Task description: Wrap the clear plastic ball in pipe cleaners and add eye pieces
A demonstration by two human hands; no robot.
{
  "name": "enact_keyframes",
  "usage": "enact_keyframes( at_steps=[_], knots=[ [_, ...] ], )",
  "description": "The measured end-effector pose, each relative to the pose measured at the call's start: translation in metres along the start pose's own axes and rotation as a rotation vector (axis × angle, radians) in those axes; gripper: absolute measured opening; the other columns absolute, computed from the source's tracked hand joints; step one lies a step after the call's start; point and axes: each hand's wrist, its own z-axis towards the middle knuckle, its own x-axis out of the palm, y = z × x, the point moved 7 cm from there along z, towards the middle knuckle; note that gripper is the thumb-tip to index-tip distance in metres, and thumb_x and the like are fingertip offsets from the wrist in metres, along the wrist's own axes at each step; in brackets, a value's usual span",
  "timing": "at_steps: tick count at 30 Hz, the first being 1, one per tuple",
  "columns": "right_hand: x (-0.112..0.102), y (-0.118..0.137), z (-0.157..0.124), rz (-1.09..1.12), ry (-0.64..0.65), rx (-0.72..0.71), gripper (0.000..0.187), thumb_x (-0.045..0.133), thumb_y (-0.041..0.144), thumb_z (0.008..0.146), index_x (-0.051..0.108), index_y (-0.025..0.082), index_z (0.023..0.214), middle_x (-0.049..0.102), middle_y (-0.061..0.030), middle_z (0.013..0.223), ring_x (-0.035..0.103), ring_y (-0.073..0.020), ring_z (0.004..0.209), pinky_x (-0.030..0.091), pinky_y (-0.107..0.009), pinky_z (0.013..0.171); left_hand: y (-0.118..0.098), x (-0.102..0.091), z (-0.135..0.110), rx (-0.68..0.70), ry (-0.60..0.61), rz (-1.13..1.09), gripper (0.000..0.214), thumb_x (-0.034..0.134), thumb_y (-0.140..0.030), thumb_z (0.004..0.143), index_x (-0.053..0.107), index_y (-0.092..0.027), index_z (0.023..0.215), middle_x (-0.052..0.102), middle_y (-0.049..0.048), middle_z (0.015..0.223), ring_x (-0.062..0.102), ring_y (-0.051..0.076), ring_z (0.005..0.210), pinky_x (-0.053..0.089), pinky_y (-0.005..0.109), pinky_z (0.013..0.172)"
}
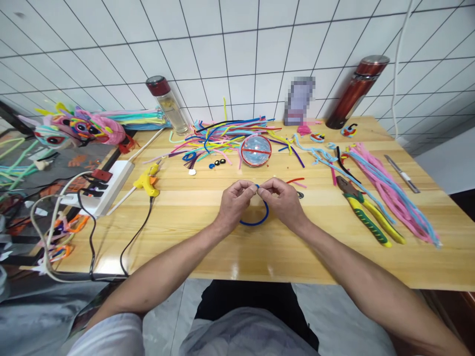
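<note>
My left hand (237,199) and my right hand (279,199) meet over the middle of the wooden table, both closed in a pinch. Between their fingertips is a blue pipe cleaner (256,223), bent into a loop that hangs toward me. Where its ends meet, my fingers hide most of it. Just beyond my hands stands a round clear container (256,144) with a red rim and a red band across it. A short red pipe cleaner piece (296,180) lies beside my right hand.
Pliers (365,212), pink pipe cleaners (389,190) and a craft knife (402,174) lie on the right. At left are a yellow glue gun (148,180) and a power strip (113,188) with cords. Two flasks, a glass bottle (172,110) and a red one (356,94), stand behind.
</note>
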Motion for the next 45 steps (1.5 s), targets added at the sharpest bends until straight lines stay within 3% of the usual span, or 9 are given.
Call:
enact_keyframes(
  at_steps=[4, 11, 18, 22, 26, 34, 37, 40, 45],
  knots=[
    [-0.005, 0.000, 0.003, -0.096, -0.011, -0.063, 0.011, 0.066, 0.027, 0.085, 0.067, 0.022, 0.076, 0.065, 0.0008, 0.070, 0.058, -0.0149, 0.064, 0.046, -0.029, 0.062, -0.010, -0.005, 0.007, 0.066, 0.081, 0.182, 0.031, 0.074, -0.049, 0.084, 0.070, -0.018, 0.088, 0.043, -0.0071, 0.057, 0.033, 0.008, 0.050, 0.026, 0.024, 0.049],
    [-0.001, 0.010, -0.002, -0.414, 0.024, -0.352, 0.012, 0.061, 0.014, 0.087, 0.062, 0.022, 0.077, 0.065, -0.0017, 0.073, 0.059, -0.0177, 0.068, 0.045, -0.032, 0.068, -0.045, -0.002, 0.002, 0.495, 0.175, 0.752, 0.004, 0.067, -0.019, 0.090, 0.071, -0.020, 0.089, 0.063, -0.0023, 0.074, 0.047, 0.010, 0.059, 0.042, 0.025, 0.063],
    [0.008, 0.016, -0.005, -0.726, 0.080, -0.519, 0.016, 0.058, 0.016, 0.093, 0.065, 0.022, 0.080, 0.070, -0.0052, 0.078, 0.063, -0.0210, 0.078, 0.041, -0.035, 0.075, -0.043, 0.004, -0.005, 0.598, 0.209, 0.910, 0.009, 0.063, -0.014, 0.090, 0.069, -0.020, 0.091, 0.068, 0.0005, 0.081, 0.054, 0.012, 0.066, 0.045, 0.026, 0.067],
    [0.011, 0.017, -0.006, -0.795, 0.118, -0.544, 0.018, 0.056, 0.017, 0.096, 0.068, 0.021, 0.082, 0.071, -0.0068, 0.079, 0.063, -0.0224, 0.080, 0.040, -0.037, 0.076, -0.038, 0.004, -0.004, 0.575, 0.230, 0.943, 0.011, 0.062, -0.011, 0.088, 0.066, -0.020, 0.085, 0.066, -0.0006, 0.078, 0.055, 0.013, 0.067, 0.043, 0.025, 0.066],
    [0.008, 0.015, -0.006, -0.684, 0.121, -0.498, 0.014, 0.058, 0.019, 0.095, 0.068, 0.020, 0.086, 0.072, -0.0069, 0.083, 0.064, -0.0218, 0.081, 0.042, -0.036, 0.076, -0.036, 0.003, 0.000, 0.500, 0.239, 0.875, 0.009, 0.062, -0.012, 0.088, 0.065, -0.020, 0.083, 0.061, -0.0029, 0.073, 0.049, 0.011, 0.061, 0.040, 0.025, 0.062],
    [-0.004, 0.007, 0.001, -0.230, 0.027, -0.172, 0.005, 0.066, 0.021, 0.086, 0.067, 0.023, 0.081, 0.070, -0.0001, 0.073, 0.062, -0.0164, 0.067, 0.048, -0.030, 0.065, -0.027, -0.005, 0.002, 0.251, 0.103, 0.468, 0.015, 0.065, -0.033, 0.091, 0.066, -0.019, 0.084, 0.046, -0.0056, 0.060, 0.038, 0.010, 0.055, 0.031, 0.025, 0.054],
    [-0.003, 0.004, 0.001, -0.088, 0.019, -0.048, 0.009, 0.067, 0.028, 0.086, 0.069, 0.022, 0.080, 0.071, 0.0003, 0.071, 0.062, -0.0154, 0.064, 0.048, -0.029, 0.062, -0.022, -0.005, 0.000, 0.198, 0.064, 0.302, 0.023, 0.068, -0.042, 0.089, 0.065, -0.019, 0.084, 0.048, -0.0047, 0.063, 0.037, 0.010, 0.057, 0.032, 0.024, 0.054],
    [-0.003, 0.003, -0.001, -0.007, 0.000, 0.006, 0.012, 0.068, 0.032, 0.085, 0.070, 0.022, 0.080, 0.071, 0.0003, 0.070, 0.062, -0.0150, 0.063, 0.048, -0.029, 0.061, -0.018, -0.003, -0.002, 0.151, 0.037, 0.168, 0.031, 0.073, -0.049, 0.085, 0.064, -0.019, 0.085, 0.053, -0.0040, 0.067, 0.039, 0.009, 0.058, 0.035, 0.024, 0.054],
    [0.000, -0.001, -0.001, 0.069, 0.002, 0.058, 0.016, 0.069, 0.037, 0.083, 0.070, 0.021, 0.079, 0.070, 0.0007, 0.069, 0.059, -0.0142, 0.061, 0.047, -0.029, 0.059, -0.004, 0.002, 0.000, 0.003, 0.034, 0.002, 0.041, 0.079, -0.056, 0.077, 0.062, -0.019, 0.085, 0.044, -0.0072, 0.061, 0.033, 0.007, 0.051, 0.029, 0.022, 0.048]
  ],
)
